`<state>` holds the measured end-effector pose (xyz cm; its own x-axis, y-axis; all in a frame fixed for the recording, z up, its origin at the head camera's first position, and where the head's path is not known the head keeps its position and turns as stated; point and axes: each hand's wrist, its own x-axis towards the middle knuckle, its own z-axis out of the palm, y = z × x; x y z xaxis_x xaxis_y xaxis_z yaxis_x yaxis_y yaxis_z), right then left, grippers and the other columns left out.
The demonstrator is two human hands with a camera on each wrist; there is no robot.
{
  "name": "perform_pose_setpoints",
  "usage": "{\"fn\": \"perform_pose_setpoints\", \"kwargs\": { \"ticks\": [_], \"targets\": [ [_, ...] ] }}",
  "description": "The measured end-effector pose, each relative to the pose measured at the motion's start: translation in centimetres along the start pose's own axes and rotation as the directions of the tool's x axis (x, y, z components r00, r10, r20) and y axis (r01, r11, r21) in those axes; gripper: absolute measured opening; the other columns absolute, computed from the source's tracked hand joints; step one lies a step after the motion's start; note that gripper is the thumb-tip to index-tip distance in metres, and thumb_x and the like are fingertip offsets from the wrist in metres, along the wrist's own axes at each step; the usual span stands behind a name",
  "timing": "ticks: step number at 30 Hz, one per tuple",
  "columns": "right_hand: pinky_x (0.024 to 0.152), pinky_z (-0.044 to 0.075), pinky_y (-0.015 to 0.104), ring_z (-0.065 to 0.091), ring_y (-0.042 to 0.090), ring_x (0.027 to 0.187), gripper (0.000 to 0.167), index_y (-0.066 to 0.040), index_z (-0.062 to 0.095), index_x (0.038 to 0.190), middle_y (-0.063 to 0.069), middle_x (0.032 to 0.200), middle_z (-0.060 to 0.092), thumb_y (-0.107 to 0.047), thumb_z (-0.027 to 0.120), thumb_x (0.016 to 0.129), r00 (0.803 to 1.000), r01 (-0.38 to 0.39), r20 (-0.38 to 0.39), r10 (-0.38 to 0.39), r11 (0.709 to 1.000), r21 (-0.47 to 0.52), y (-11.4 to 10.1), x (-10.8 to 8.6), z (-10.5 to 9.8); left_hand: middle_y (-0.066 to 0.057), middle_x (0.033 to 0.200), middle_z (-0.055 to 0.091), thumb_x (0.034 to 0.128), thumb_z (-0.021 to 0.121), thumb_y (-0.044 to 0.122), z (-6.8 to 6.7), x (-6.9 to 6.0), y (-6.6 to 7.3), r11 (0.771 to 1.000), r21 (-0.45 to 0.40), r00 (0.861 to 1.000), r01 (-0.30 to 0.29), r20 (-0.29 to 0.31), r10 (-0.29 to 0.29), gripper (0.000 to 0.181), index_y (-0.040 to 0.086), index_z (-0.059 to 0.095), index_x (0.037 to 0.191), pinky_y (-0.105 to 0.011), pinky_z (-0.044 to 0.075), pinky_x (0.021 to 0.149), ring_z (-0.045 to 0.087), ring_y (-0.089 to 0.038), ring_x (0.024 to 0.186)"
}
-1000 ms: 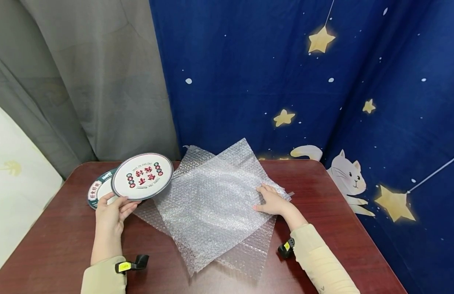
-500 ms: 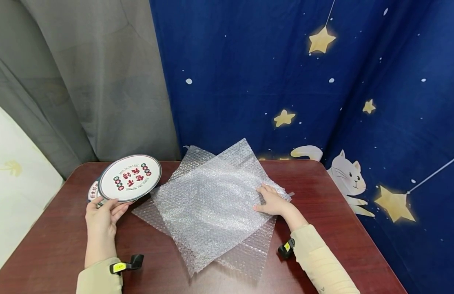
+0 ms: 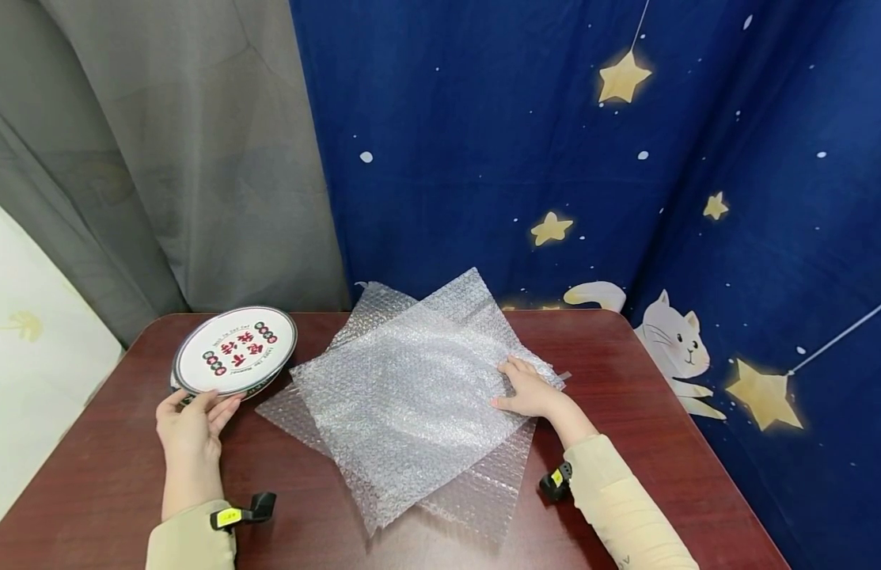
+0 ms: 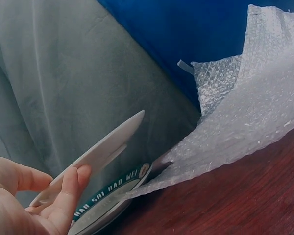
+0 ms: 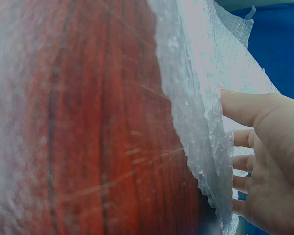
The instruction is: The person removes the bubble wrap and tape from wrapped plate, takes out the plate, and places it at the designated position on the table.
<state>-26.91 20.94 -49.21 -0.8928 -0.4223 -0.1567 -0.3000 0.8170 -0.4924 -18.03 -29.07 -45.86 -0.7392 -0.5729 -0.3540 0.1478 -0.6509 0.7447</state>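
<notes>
My left hand point(image 3: 191, 427) pinches the near rim of a white oval plate point(image 3: 233, 348) printed with red characters, thumb on top and fingers beneath. In the left wrist view the held plate point(image 4: 98, 149) is tilted above a second plate point(image 4: 112, 196), whose green rim bears white letters. From the head view that lower plate is almost wholly hidden. My right hand point(image 3: 529, 389) rests on the right side of a sheet of bubble wrap point(image 3: 412, 396). In the right wrist view its fingers lie spread and fairly straight against the wrap point(image 5: 201, 107).
Another bubble wrap sheet point(image 3: 483, 491) lies crosswise under the top one. Both are on a dark red wooden table point(image 3: 305, 514). A grey curtain point(image 3: 219, 158) and a blue star-patterned curtain point(image 3: 468, 142) hang behind the table's back edge.
My left hand has carried the white plate left and down, over the green-rimmed plate, which it now covers almost fully. The right hand and the bubble wrap have stayed put.
</notes>
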Motion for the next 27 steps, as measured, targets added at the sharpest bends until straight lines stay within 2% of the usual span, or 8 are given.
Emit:
{"fn": "perform_pose_setpoints", "kwargs": {
  "ticks": [6, 16, 27],
  "targets": [
    [0.108, 0.022, 0.059, 0.014, 0.042, 0.14, 0.073, 0.001, 0.037, 0.143, 0.026, 0.153, 0.018, -0.035, 0.069, 0.088, 1.0, 0.009, 0.003, -0.009, 1.0, -0.004, -0.1, 0.0, -0.1, -0.012, 0.076, 0.052, 0.0903, 0.052, -0.011, -0.5, 0.5, -0.1, 1.0, -0.029, 0.999, -0.003, -0.037, 0.002, 0.044, 0.017, 0.027, 0.113, -0.038, 0.057, 0.054, 0.067, -0.03, 0.054],
    [0.108, 0.022, 0.059, 0.014, 0.041, 0.14, 0.073, 0.0, 0.037, 0.143, 0.026, 0.153, 0.018, -0.036, 0.069, 0.088, 1.0, 0.009, 0.004, -0.009, 1.0, 0.001, -0.2, -0.1, -0.1, -0.012, 0.075, 0.054, 0.0911, 0.052, -0.009, -1.3, 0.7, -0.2, 0.999, -0.039, 0.998, 0.012, -0.053, -0.014, 0.041, 0.017, 0.028, 0.112, -0.039, 0.057, 0.058, 0.068, -0.031, 0.058],
    [0.108, 0.022, 0.06, 0.014, 0.042, 0.14, 0.073, 0.0, 0.037, 0.143, 0.026, 0.153, 0.018, -0.036, 0.068, 0.088, 1.0, 0.007, 0.0, -0.007, 1.0, 0.001, -0.1, -0.1, 0.0, -0.014, 0.077, 0.055, 0.0897, 0.051, -0.012, -1.5, 1.1, -0.2, 0.999, -0.048, 0.996, 0.026, -0.08, -0.03, 0.041, 0.016, 0.029, 0.111, -0.04, 0.057, 0.059, 0.068, -0.032, 0.058]
  ]
}}
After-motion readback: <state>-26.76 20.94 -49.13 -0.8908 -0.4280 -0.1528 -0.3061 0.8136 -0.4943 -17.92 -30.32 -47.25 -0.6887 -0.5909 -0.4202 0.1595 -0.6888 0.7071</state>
